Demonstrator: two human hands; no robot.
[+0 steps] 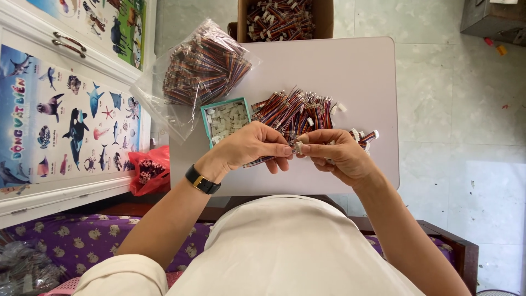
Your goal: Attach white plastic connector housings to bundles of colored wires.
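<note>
Both my hands pinch one small white connector (298, 147) above a white table (361, 82).

Left hand (253, 147) and right hand (334, 153) fingers are closed on it; a slip could drop it into the wire pile (296, 112).

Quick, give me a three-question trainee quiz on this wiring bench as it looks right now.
1. True or false: the teal box holds white connector housings.
2. Which wrist wears the black watch: A left, B right?
3. What do the left hand and right hand pinch between them?

Key: 1 true. 2 A. 3 A small white connector on coloured wires, in front of the loose wire pile on the white table.
</note>
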